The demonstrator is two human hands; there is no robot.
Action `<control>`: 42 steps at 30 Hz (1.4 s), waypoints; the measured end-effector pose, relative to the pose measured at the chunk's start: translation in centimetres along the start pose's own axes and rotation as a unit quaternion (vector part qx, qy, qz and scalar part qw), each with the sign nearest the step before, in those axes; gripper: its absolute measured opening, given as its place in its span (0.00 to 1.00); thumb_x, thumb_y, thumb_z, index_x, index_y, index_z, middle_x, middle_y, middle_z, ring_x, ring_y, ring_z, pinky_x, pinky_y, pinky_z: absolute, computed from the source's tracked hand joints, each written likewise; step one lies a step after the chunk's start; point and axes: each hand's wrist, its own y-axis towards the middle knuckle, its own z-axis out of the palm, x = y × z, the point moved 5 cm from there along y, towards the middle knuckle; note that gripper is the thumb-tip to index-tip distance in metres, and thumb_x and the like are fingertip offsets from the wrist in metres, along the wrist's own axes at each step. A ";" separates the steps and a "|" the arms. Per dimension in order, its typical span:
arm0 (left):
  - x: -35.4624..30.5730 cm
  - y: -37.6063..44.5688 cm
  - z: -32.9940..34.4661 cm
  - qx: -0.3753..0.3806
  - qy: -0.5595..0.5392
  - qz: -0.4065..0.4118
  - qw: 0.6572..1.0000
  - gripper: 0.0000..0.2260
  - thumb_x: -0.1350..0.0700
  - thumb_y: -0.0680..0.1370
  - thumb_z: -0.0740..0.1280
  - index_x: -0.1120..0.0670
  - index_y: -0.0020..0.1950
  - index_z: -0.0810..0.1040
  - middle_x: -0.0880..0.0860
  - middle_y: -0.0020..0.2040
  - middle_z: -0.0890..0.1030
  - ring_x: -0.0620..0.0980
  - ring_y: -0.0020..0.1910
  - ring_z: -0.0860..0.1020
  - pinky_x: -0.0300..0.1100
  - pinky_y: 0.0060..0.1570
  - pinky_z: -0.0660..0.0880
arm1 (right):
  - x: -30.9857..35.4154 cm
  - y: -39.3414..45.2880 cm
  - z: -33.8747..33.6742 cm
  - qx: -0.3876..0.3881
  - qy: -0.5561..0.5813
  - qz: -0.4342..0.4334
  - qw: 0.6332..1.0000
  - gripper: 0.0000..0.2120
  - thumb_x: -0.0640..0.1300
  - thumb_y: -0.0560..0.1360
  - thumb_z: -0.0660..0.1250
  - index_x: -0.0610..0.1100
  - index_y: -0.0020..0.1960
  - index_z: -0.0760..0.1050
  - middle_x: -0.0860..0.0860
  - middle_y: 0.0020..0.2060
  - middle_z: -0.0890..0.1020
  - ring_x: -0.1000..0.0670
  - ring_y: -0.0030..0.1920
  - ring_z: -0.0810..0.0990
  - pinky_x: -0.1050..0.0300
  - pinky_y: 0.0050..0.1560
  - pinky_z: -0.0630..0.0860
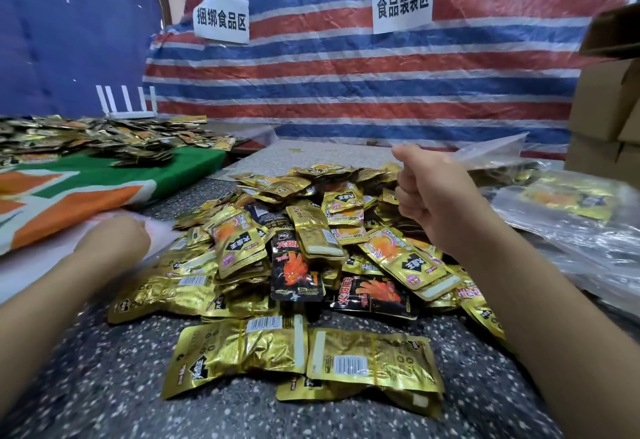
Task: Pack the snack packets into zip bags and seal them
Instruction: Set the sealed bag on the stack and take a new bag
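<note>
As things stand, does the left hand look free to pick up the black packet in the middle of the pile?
Probably yes. The black packet lies on top of the pile, uncovered, just right of the left hand. That hand rests on a clear plastic sheet and may be gripping it; it would have to let go first.

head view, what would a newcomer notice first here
A big heap of gold snack packets covers the middle of the speckled table, a few black ones mixed in. Above it the right hand grips a clear zip bag. Behind hangs a striped tarp with two paper signs.
</note>
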 end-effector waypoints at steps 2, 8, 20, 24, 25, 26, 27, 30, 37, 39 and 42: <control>0.1 0.0 -0.5 -0.038 -0.021 0.013 0.999 0.16 0.59 0.83 0.54 0.61 0.64 0.77 0.64 0.60 0.80 0.63 0.57 0.78 0.52 0.57 0.74 | 0.1 0.0 0.0 0.000 -0.003 0.001 1.000 0.24 0.45 0.82 0.60 0.49 0.29 0.57 0.52 0.22 0.59 0.52 0.24 0.55 0.59 0.24 0.55; -5.9 -5.1 -6.9 -0.218 -0.184 0.121 0.951 0.12 0.59 0.83 0.53 0.60 0.46 0.73 0.65 0.43 0.79 0.60 0.37 0.72 0.50 0.36 0.69 | -0.4 0.1 0.4 0.007 -0.022 0.015 1.000 0.24 0.45 0.82 0.60 0.49 0.28 0.58 0.52 0.23 0.59 0.52 0.24 0.56 0.57 0.27 0.54; -26.6 -19.1 -13.5 0.048 -0.671 0.325 0.665 0.14 0.50 0.86 0.50 0.48 0.54 0.75 0.50 0.54 0.81 0.47 0.56 0.80 0.52 0.60 0.77 | -0.9 1.2 -0.7 -0.042 0.041 0.054 0.997 0.09 0.45 0.82 0.59 0.42 0.47 0.72 0.52 0.24 0.75 0.53 0.23 0.74 0.62 0.25 0.73; -28.7 -20.6 -13.5 0.093 -0.719 0.346 0.596 0.16 0.54 0.86 0.49 0.55 0.61 0.76 0.53 0.57 0.82 0.48 0.57 0.81 0.42 0.58 0.77 | -0.1 1.5 -2.2 -0.089 0.118 0.019 0.989 0.14 0.49 0.83 0.57 0.40 0.49 0.74 0.49 0.27 0.81 0.50 0.27 0.81 0.57 0.31 0.80; -28.8 -20.7 -13.4 0.106 -0.724 0.356 0.581 0.16 0.54 0.86 0.49 0.55 0.61 0.76 0.53 0.56 0.83 0.46 0.57 0.81 0.41 0.59 0.77 | 0.0 1.5 -2.5 -0.092 0.131 0.017 0.987 0.17 0.52 0.83 0.56 0.40 0.49 0.75 0.47 0.30 0.83 0.49 0.30 0.83 0.54 0.34 0.82; -28.9 -20.7 -13.2 0.116 -0.725 0.367 0.571 0.17 0.54 0.86 0.49 0.54 0.62 0.77 0.52 0.56 0.83 0.44 0.57 0.81 0.40 0.59 0.77 | 0.1 1.4 -2.8 -0.096 0.138 0.016 0.986 0.21 0.56 0.83 0.56 0.39 0.49 0.76 0.46 0.32 0.85 0.48 0.33 0.85 0.52 0.37 0.83; -28.9 -20.7 -13.0 0.125 -0.722 0.378 0.566 0.17 0.54 0.86 0.49 0.54 0.62 0.77 0.50 0.56 0.83 0.43 0.57 0.81 0.38 0.59 0.77 | 0.2 1.4 -3.0 -0.098 0.138 0.015 0.985 0.25 0.60 0.82 0.55 0.39 0.50 0.77 0.44 0.35 0.86 0.46 0.36 0.86 0.51 0.39 0.84; -28.6 -20.4 -12.5 0.111 -0.687 0.416 0.586 0.18 0.52 0.86 0.49 0.52 0.62 0.77 0.48 0.57 0.83 0.40 0.57 0.80 0.35 0.55 0.76 | 0.5 1.3 -3.5 -0.115 0.120 0.002 0.986 0.31 0.67 0.79 0.56 0.38 0.53 0.78 0.42 0.41 0.87 0.43 0.42 0.87 0.50 0.41 0.84; -28.0 -20.3 -12.3 -0.052 -0.522 0.545 0.654 0.20 0.53 0.82 0.52 0.57 0.69 0.75 0.51 0.65 0.78 0.43 0.66 0.74 0.47 0.66 0.72 | 2.1 0.9 -4.0 -0.148 0.064 -0.032 0.986 0.12 0.44 0.80 0.60 0.43 0.43 0.80 0.48 0.36 0.86 0.51 0.38 0.86 0.55 0.38 0.81; -28.1 -20.4 -12.0 -0.083 -0.464 0.566 0.676 0.20 0.52 0.81 0.53 0.56 0.69 0.74 0.51 0.70 0.74 0.43 0.70 0.69 0.46 0.69 0.69 | 2.5 0.7 -4.3 -0.172 0.036 -0.069 0.982 0.15 0.42 0.81 0.61 0.45 0.38 0.80 0.49 0.33 0.83 0.52 0.35 0.83 0.56 0.36 0.79; -28.0 -20.4 -12.1 -0.106 -0.454 0.558 0.687 0.20 0.50 0.81 0.55 0.57 0.66 0.77 0.52 0.71 0.73 0.43 0.70 0.68 0.42 0.67 0.68 | 3.7 0.0 -4.9 -0.239 -0.078 -0.209 0.945 0.16 0.44 0.83 0.61 0.46 0.38 0.78 0.52 0.30 0.78 0.53 0.32 0.77 0.59 0.33 0.75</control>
